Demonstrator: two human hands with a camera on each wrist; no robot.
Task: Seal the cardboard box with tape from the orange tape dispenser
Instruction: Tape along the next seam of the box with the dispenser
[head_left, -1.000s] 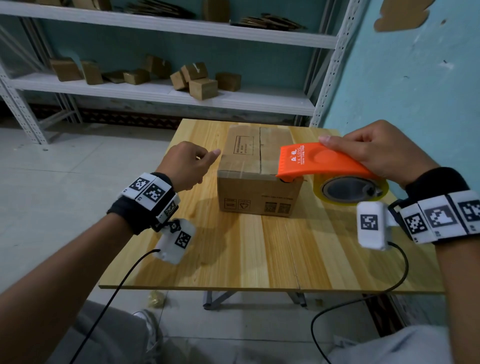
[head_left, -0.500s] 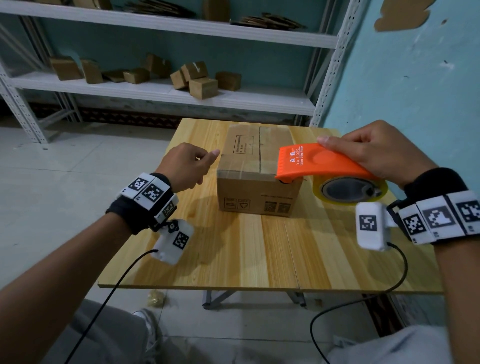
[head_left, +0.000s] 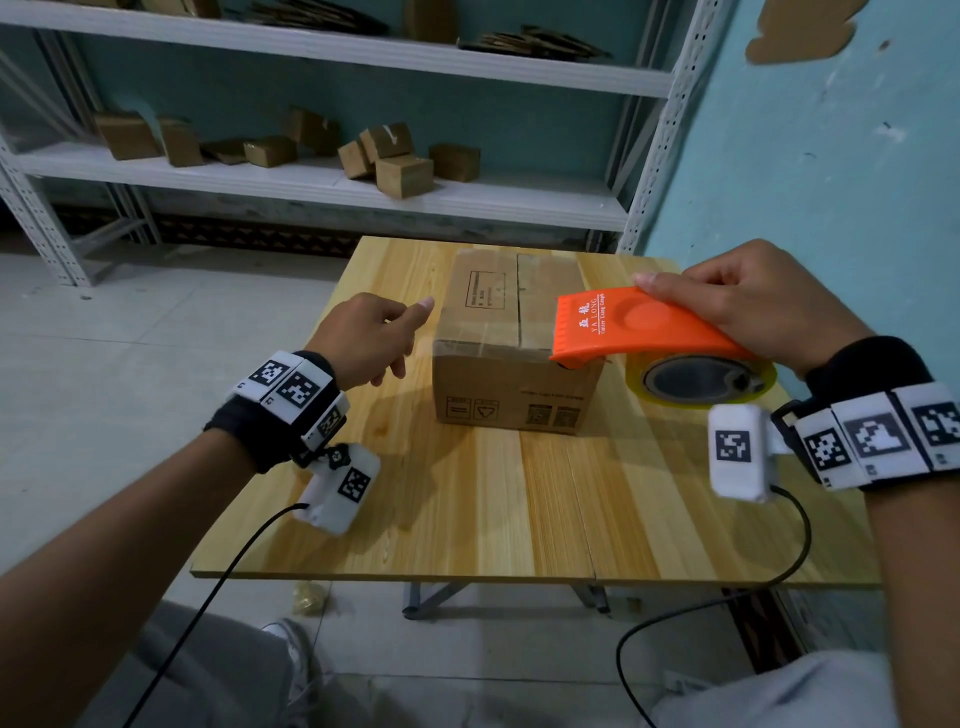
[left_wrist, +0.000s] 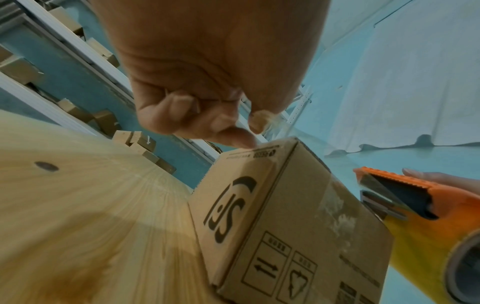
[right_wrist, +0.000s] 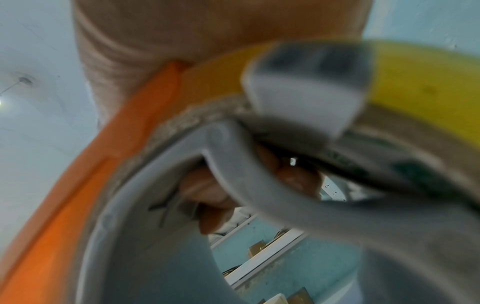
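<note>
A: Start at the left of the head view. What is the left hand (head_left: 366, 332) doing?

B: It hovers just left of the cardboard box (head_left: 511, 353), fingers loosely curled and holding nothing. In the left wrist view one fingertip looks close to the box's top edge; I cannot tell whether it touches.

A: And the box itself?

B: It sits at frame centre on the wooden table (head_left: 498, 499), flaps closed. Clear tape seems to lie across the top and down the near face already.

A: Further right?

B: The right hand (head_left: 753, 301) grips the orange tape dispenser (head_left: 644, 325), fingers over its top, and the right wrist view shows fingertips tucked inside the roll (head_left: 701, 379). The dispenser's toothed front edge hangs at the box's near right top edge.

A: So which step?

B: I judge it is a strip's start or finish at that corner. Next, the left hand should steady the box while the dispenser's mouth is pressed down and drawn along the flap.

A: Behind it all?

B: Shelves (head_left: 332, 182) with small cartons, upper frame.
</note>
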